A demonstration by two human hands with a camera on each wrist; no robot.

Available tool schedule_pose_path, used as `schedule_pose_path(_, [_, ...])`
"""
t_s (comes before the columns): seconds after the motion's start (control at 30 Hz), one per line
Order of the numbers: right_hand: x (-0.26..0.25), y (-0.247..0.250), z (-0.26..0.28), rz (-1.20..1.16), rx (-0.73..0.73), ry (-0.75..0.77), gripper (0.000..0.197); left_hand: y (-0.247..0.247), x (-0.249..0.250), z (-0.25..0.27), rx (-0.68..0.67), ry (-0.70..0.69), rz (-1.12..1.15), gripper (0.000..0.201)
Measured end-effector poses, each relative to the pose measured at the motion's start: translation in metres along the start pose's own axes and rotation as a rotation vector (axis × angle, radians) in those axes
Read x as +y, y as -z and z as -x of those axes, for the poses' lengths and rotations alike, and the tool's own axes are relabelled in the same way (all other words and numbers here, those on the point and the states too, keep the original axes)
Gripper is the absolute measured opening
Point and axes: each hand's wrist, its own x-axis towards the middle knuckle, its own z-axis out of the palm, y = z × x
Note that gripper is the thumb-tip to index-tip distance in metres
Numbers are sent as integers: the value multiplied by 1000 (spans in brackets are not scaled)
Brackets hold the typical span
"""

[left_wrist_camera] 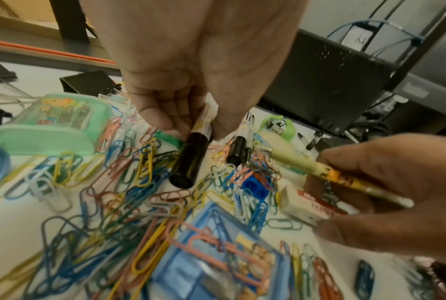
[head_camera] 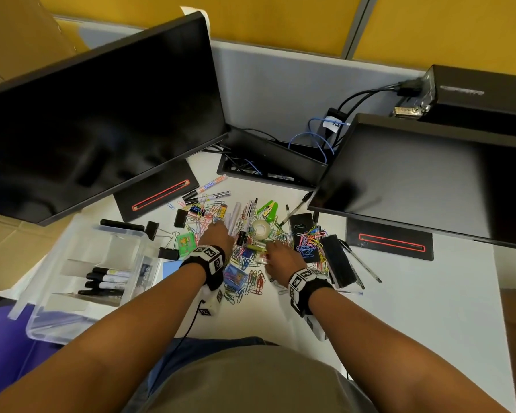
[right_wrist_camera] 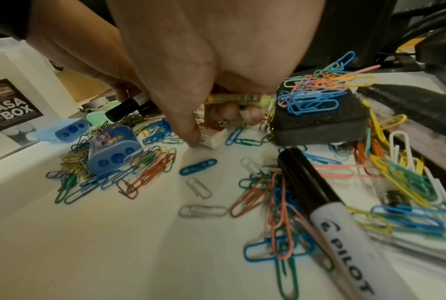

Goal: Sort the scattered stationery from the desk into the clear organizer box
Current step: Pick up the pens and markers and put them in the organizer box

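A pile of coloured paper clips (head_camera: 245,260), pens and markers lies mid-desk. My left hand (head_camera: 218,235) pinches a black-capped marker (left_wrist_camera: 187,162) just above the clips, cap pointing toward me. My right hand (head_camera: 276,253) grips a yellow-green pen (left_wrist_camera: 317,167) across its curled fingers, and its thumb tip touches a white eraser (right_wrist_camera: 213,138). The same pen (right_wrist_camera: 232,97) shows under the right palm. The clear organizer box (head_camera: 57,332) sits at the left with several black-capped markers (head_camera: 108,280) in one compartment.
Two dark monitors (head_camera: 102,114) overhang the desk's back on both sides. Near the pile are a black foam eraser (head_camera: 338,260), tape roll (head_camera: 261,228), green stapler (head_camera: 268,208), binder clips (head_camera: 152,229), a blue sharpener (right_wrist_camera: 114,150) and a Pilot marker (right_wrist_camera: 332,213).
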Motion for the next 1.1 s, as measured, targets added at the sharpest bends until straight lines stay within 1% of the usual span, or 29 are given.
schedule_pose_path(0.13, [3,2,1,-62,-32,-12,43,4,3,5,31,7,175,44])
schedule_pose_path(0.23, [6,5,2,-90,-16,-21,45,4,5,7,37,7,241,40])
schedule_pose_path(0.3, [7,8,5,-136,-12,-23,38,1,9,7,15,10,298,38])
schedule_pose_path(0.4, [7,13,5,-219,-18,-31,26,-2,13,9,-12,28,368,40])
schedule_pose_path(0.43, [7,15,5,-225,-18,-33,26,-5,13,8,-23,34,388,37])
schedule_pose_path(0.5, [5,16,6,-226,-16,-28,28,-9,13,10,-24,31,435,25])
schedule_pose_path(0.57, [4,18,6,-235,-16,-20,31,-12,13,11,-15,-9,390,18])
schedule_pose_path(0.67, [4,18,7,-211,-14,-2,34,-12,13,14,17,-64,305,23])
schedule_pose_path(0.8, [3,14,9,-180,-45,-1,33,-12,12,15,22,-49,204,29])
schedule_pose_path(0.9, [3,12,10,-213,-68,-40,32,-14,13,16,26,-37,169,31])
schedule_pose_path(1.1, [5,14,12,-283,-101,-88,42,-12,18,18,44,-1,143,31])
